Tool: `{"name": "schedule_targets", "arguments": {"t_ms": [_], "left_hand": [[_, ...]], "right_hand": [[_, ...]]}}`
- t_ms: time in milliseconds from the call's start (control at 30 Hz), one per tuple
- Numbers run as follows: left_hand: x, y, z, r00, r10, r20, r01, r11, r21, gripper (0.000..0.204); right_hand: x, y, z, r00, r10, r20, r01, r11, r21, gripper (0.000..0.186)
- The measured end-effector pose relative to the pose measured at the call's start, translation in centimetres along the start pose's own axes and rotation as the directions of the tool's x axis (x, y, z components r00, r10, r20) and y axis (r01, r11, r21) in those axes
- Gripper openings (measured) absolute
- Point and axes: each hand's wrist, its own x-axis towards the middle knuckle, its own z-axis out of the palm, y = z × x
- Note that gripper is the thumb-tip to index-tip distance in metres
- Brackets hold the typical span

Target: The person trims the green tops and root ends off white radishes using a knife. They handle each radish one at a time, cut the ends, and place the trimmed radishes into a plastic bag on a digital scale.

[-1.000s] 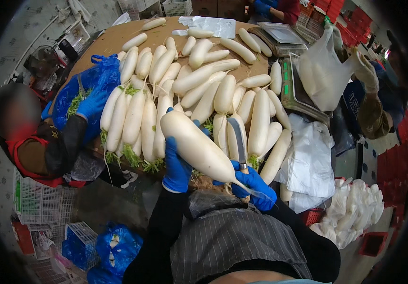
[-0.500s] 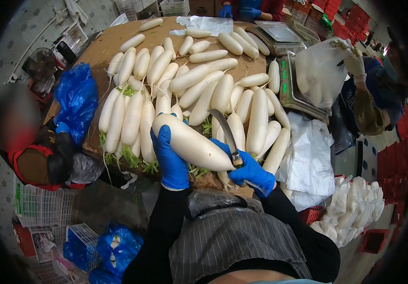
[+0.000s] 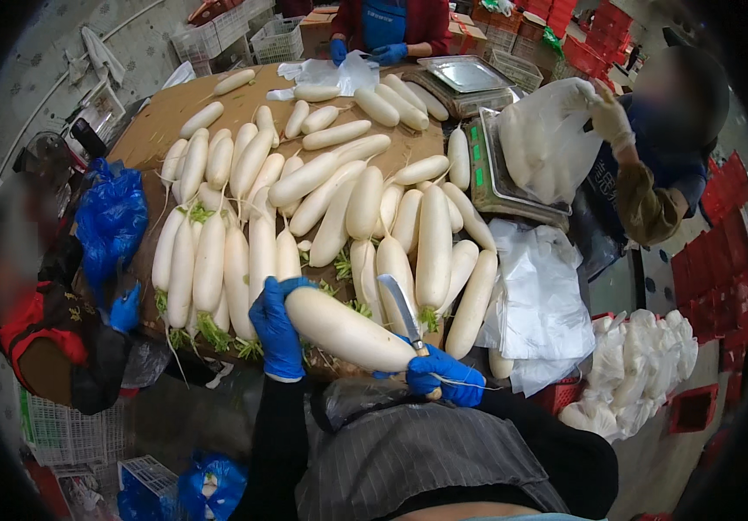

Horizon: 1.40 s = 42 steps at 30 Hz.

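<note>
Thin white root point(image 3: 459, 382) is newly exposed across the blue-gloved right hand point(image 3: 445, 378), in which the wooden-handled steel knife point(image 3: 402, 308) is gripped beside the long white radish point(image 3: 348, 330) cupped by the blue-gloved left hand point(image 3: 278, 340); tail trimming is judged incomplete.

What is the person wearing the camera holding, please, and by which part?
The left hand holds a white radish at its blunt end; the right hand grips a knife by its handle, near the radish's root end.

Left grip point(image 3: 277, 333) holds a radish point(image 3: 346, 331), right grip point(image 3: 447, 377) a knife point(image 3: 403, 311).
</note>
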Motion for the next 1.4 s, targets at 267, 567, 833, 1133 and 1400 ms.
{"name": "schedule_targets", "arguments": {"t_ms": [267,567,833,1133,1400], "left_hand": [[1.8,-3.4,0.0,0.998,0.049,0.051,-0.048,0.999,-0.019,0.033],[6.1,-8.5,6.6,0.902,0.197,0.385,-0.367,0.819,0.442,0.051],[11.8,-7.8,12.7,0.890,0.023,0.455,-0.450,0.209,0.869,0.104],[21.8,-8.4,11.9,0.689,-0.452,0.567,0.297,0.889,0.348,0.059],[27.2,0.5,17.6,0.837,-0.021,0.547,0.177,0.956,-0.233,0.048]], "right_hand": [[4.1,-10.6,-0.8,0.881,-0.462,-0.101,0.398,0.841,-0.367,0.053],[6.5,-12.9,9.4,0.617,-0.787,0.011,0.588,0.451,-0.672,0.033],[3.7,-1.4,0.0,0.681,-0.719,-0.140,0.439,0.554,-0.707,0.033],[1.3,0.1,1.3,0.782,-0.569,-0.255,0.354,0.742,-0.570,0.032],[2.5,-1.2,0.7,0.747,-0.646,-0.156,0.451,0.666,-0.594,0.032]]}}
